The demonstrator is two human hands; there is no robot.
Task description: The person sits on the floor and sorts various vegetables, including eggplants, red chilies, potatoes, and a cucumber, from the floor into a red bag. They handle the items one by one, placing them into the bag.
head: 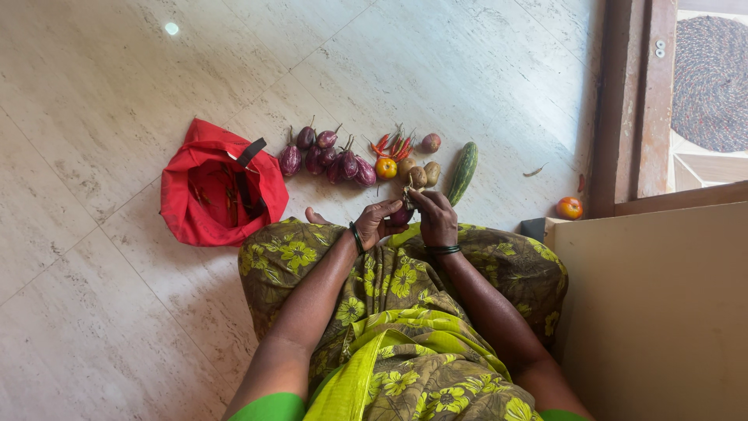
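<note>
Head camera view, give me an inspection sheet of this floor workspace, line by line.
Surface: pale marble floor.
Job's things: small purple brinjal, held by both hands.
Clutter: brinjal pile, red chillies, tomato, potatoes, cucumber, open red bag, second tomato near the door frame.
Grippers: left hand and right hand both gripping the brinjal.
Cables: nothing seen.
Surroundings: wooden door frame, round mat beyond.
</note>
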